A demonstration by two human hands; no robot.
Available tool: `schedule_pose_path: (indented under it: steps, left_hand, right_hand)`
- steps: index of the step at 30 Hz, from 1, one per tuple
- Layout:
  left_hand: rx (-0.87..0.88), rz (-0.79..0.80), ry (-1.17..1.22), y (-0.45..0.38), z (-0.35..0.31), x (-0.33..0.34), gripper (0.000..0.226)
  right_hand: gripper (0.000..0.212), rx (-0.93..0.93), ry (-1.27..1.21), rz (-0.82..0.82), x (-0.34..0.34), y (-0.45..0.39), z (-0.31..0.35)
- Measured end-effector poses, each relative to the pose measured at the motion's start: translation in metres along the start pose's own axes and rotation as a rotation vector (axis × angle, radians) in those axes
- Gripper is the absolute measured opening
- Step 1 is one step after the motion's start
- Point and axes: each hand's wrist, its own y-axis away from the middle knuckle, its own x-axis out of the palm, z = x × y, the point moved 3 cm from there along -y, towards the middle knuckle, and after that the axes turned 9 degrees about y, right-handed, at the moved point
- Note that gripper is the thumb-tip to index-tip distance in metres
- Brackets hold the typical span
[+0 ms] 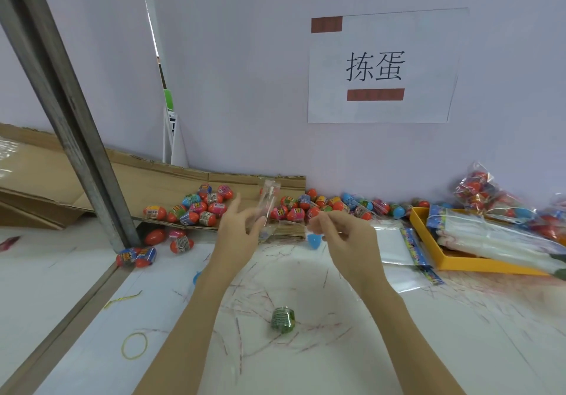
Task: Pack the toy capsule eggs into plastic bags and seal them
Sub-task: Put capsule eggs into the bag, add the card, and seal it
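Small packing workshop: partition wall with printed paper sign (382,67), heap of capsule eggs (196,207) on cardboard (171,177), yellow tray (477,264) with bags.

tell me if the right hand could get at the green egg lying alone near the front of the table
Probably yes: the green egg lies alone below the right hand, nothing between them, though that hand pinches something thin.

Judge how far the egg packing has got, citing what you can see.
Done: filled bags lie at the far right. In hand: the left hand holds a clear empty bag; the right hand pinches something too small to tell. Left: loose eggs along the wall, and a green egg nearby.
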Motion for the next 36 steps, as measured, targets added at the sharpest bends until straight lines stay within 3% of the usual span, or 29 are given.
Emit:
schedule_pose_path:
  steps: [4, 9, 14, 17, 19, 22, 25, 29, 33, 36]
  left_hand:
    - [0.010, 0.074, -0.013, -0.003, 0.009, 0.008, 0.024]
    - [0.035, 0.122, -0.171, -0.015, 0.020, 0.014, 0.037]
    - [0.068, -0.008, -0.052, -0.011, 0.014, 0.005, 0.030]
    - [0.048, -0.063, 0.199, -0.006, -0.005, -0.006, 0.032]
    - [-0.001, 0.121, 0.441, 0.003, -0.019, -0.006, 0.036]
    - [0.015, 0.394, 0.552, 0.018, -0.034, 0.002, 0.025]
    - [0.003, 0.425, 0.558, 0.020, -0.038, 0.008, 0.018]
    - [-0.083, 0.437, 0.588, 0.020, -0.031, 0.006, 0.026]
    - [-0.069, 0.460, 0.637, 0.019, -0.035, 0.006, 0.025]
    - [-0.081, 0.363, 0.683, 0.019, -0.034, 0.006, 0.023]
  right_hand:
    - [0.030, -0.039, 0.070, 0.045, 0.008, 0.003, -0.001]
    - [0.032, -0.071, 0.106, 0.107, 0.017, 0.006, -0.004]
    - [0.026, -0.009, 0.081, 0.065, 0.016, 0.005, -0.009]
    - [0.020, 0.074, -0.054, 0.021, 0.012, 0.002, -0.010]
    - [0.031, 0.069, -0.207, 0.055, 0.011, 0.000, -0.007]
    - [0.035, 0.021, -0.279, 0.163, 0.013, 0.001, 0.000]
    - [0.028, 0.024, -0.168, 0.147, 0.012, 0.001, -0.003]
    - [0.029, 0.020, -0.188, 0.205, 0.008, 0.000, -0.002]
    - [0.024, 0.060, -0.150, 0.102, 0.004, -0.001, -0.002]
    - [0.018, 0.116, -0.172, -0.101, -0.010, -0.002, -0.004]
